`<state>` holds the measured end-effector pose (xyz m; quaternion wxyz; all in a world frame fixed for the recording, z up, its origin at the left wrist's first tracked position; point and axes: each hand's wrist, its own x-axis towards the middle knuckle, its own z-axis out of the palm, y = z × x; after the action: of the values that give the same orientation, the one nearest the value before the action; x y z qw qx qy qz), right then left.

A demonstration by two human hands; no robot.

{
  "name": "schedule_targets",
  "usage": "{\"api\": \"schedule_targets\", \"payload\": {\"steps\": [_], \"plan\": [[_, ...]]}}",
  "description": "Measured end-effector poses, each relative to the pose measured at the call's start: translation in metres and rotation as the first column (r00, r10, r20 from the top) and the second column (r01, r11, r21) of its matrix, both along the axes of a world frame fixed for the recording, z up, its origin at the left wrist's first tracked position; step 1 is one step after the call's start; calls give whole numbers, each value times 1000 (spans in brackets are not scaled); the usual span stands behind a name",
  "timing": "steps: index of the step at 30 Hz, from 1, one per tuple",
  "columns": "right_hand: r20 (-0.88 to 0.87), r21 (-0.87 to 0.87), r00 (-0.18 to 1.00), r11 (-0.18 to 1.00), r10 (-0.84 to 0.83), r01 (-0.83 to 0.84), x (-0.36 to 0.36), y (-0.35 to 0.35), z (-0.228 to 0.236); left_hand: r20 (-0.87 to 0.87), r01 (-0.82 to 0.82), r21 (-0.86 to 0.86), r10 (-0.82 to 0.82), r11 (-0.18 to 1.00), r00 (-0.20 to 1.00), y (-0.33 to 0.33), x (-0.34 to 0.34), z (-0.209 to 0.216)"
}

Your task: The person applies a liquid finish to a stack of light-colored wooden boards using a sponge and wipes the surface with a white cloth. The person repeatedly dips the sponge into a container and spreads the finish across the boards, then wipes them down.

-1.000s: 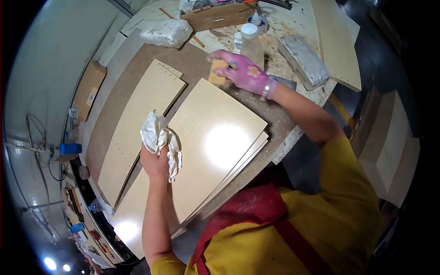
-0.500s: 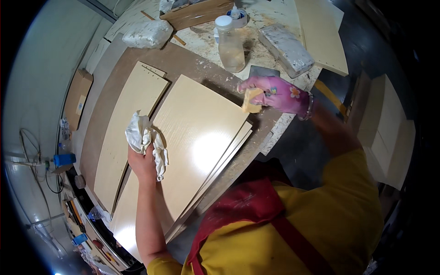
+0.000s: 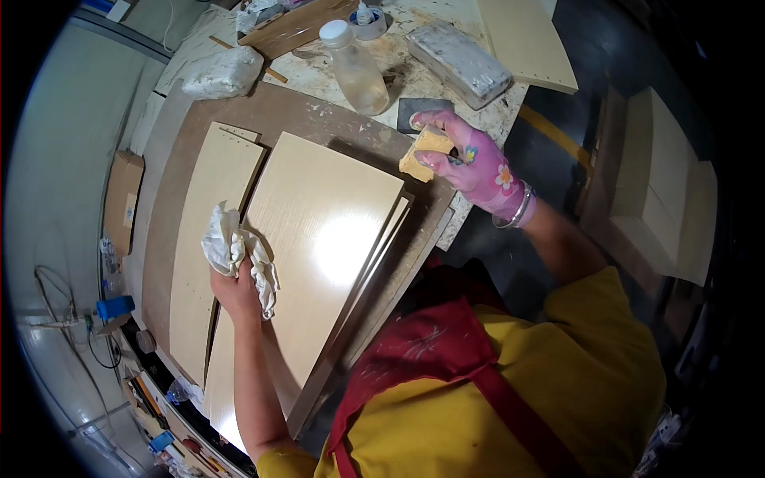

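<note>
My left hand [image 3: 237,293] is bare and closed around a crumpled white cloth [image 3: 225,243], resting on the pale wood-grain panel [image 3: 319,183] near its left edge. A pink flowered glove covers my right hand [image 3: 476,163], which grips a worn yellowish sponge [image 3: 428,151] between thumb and fingers. The sponge is just off the panel's far right corner, close to a dark grey flat pad [image 3: 425,110]. Under the top panel the edges of others show, slightly offset. Left of this stack lie narrower pale boards [image 3: 211,183] with small holes along the far end.
Across the table's far side stand a clear bottle with white lid [image 3: 356,72], a whitish wrapped block [image 3: 460,60], a plastic-wrapped bundle [image 3: 225,72] and a cardboard box [image 3: 296,28]. Another pale board [image 3: 530,40] overhangs the far right edge. Pale stacked pieces [image 3: 665,187] stand beyond the table.
My right hand with the sponge has moved off the panel's corner, away and to the right, and turned slightly. The left hand keeps its place with the cloth. The whole view has shifted.
</note>
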<state>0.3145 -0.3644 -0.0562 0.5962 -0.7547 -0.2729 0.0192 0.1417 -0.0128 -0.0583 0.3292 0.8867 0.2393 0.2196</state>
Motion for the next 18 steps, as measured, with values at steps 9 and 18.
{"api": "schedule_targets", "payload": {"steps": [9, 18], "plan": [[355, -151, 912, 975, 207, -162, -89, 34, -16, -6, 5, 49, -5, 999, 1000, 3, 2, -1], [231, -93, 947, 964, -224, 250, -63, 27, -20, -21, 39, 2, -39, 999, 999, -5, 2, 6]]}}
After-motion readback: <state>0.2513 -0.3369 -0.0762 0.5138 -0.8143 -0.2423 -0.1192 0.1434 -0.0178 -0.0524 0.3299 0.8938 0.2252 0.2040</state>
